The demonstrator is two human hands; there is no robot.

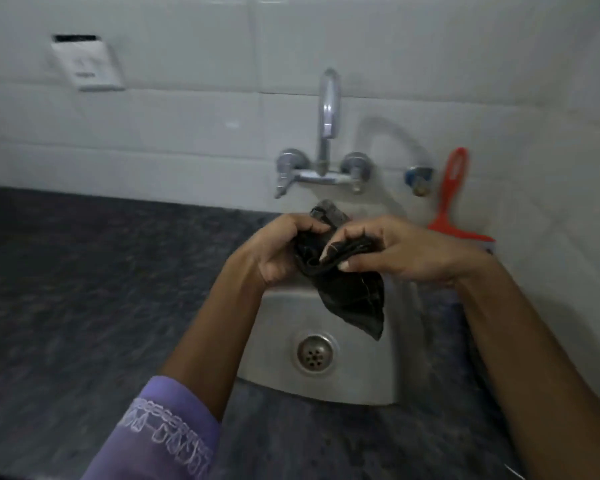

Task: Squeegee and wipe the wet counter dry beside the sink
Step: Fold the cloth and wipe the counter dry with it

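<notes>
both hands [340, 249] grip cloth [352, 299]

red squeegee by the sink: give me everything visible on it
The squeegee is orange-red, plastic by its look, with a long handle ending in an elongated loop opening at the top and flaring into a wide head at the bottom. It stands nearly upright, handle up, tilted slightly, against the white tiled wall right of the faucet. Its head rests low by the counter; the right hand hides part of it. No hand touches it. The blade edge is too blurred to describe.
</notes>
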